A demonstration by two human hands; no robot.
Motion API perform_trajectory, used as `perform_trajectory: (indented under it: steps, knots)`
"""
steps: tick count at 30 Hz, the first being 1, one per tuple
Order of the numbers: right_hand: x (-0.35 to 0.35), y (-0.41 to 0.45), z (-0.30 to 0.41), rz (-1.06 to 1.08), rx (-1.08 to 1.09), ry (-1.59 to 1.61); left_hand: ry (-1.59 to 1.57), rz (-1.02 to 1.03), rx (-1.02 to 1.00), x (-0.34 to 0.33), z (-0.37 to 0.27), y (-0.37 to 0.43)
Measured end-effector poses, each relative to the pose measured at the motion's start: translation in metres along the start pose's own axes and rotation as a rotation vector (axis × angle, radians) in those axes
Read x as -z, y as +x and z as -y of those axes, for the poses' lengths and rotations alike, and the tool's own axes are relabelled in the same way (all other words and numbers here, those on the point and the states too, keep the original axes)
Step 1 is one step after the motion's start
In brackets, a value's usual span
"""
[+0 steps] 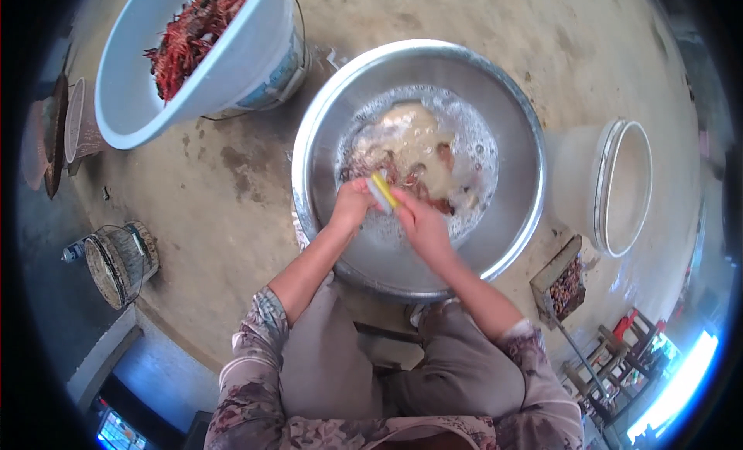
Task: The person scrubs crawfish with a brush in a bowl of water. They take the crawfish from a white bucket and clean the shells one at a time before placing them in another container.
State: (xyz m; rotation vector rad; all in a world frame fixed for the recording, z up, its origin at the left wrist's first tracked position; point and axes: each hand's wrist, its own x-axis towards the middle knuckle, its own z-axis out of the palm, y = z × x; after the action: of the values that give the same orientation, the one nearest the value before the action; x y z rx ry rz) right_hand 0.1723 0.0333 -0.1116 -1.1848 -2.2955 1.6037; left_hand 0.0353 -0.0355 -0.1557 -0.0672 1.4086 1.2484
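A wide stainless steel basin (511,218) sits on the floor before my knees, holding cloudy, frothy water (406,125). Several reddish-brown crayfish (424,183) lie in the water, blurred by its surface. Above the near part of the water, my right hand (424,221) grips a yellow scrub brush (384,190) with pale bristles. My left hand (351,205) is against the bristle side, fingers curled. Whatever is between those fingers is hidden by the brush and motion blur.
At upper left, a light-blue plastic basin (130,102) of red crayfish (194,44) tilts on a white bucket (273,84). Another white bucket (624,189) stands right. A long-handled dustpan (560,281) holds debris near wooden stools (615,357). A dirty bucket (122,264) is left.
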Motion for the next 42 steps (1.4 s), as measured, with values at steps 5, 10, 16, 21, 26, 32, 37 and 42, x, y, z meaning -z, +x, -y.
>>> perform_trajectory:
  steps: [5,10,16,21,26,32,37,42]
  knots:
    - [0.005,0.008,-0.038,-0.334,0.147,-0.049,-0.087,0.091,0.002,-0.009,-0.018,-0.008]
    - [0.001,0.011,-0.103,-0.182,-0.166,-0.055,-0.064,0.088,0.049,-0.007,-0.010,-0.001]
    - [-0.015,-0.014,-0.031,-0.052,-0.158,0.169,0.026,0.065,-0.024,0.003,0.006,0.004]
    - [-0.002,-0.007,-0.030,-0.209,-0.319,0.605,0.019,0.050,0.036,-0.010,-0.015,-0.004]
    - [0.005,0.001,-0.018,-0.224,-0.545,1.013,0.004,0.251,0.023,-0.005,0.010,-0.003]
    - [0.001,0.005,-0.016,-0.178,-0.423,1.103,0.126,0.402,-0.030,-0.012,0.032,-0.001]
    - [0.005,0.005,-0.016,-0.223,-0.387,0.855,-0.045,0.323,-0.050,-0.026,0.004,-0.019]
    - [-0.004,0.012,-0.008,-0.152,-0.230,0.759,-0.124,0.281,0.171,-0.022,0.018,-0.008]
